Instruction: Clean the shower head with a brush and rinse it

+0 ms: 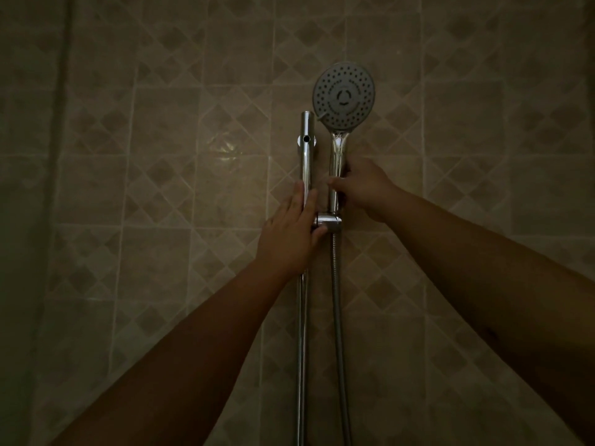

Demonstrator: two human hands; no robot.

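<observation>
Beige diamond-patterned tiled wall (pixel 167 194)

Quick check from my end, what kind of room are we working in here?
Most likely a bathroom shower area: a handheld shower head sits in a bracket on a chrome slide rail, a metal hose hangs below, and the wall is tiled.

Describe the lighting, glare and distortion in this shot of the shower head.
Head view: dim overall, the corners darkest; the shower head face stays readable; bright glare streaks on the chrome slide rail and a soft reflection on the tiled wall; wide-angle distortion bends the tile lines near the edges; both forearms sit in deep shadow.
</observation>
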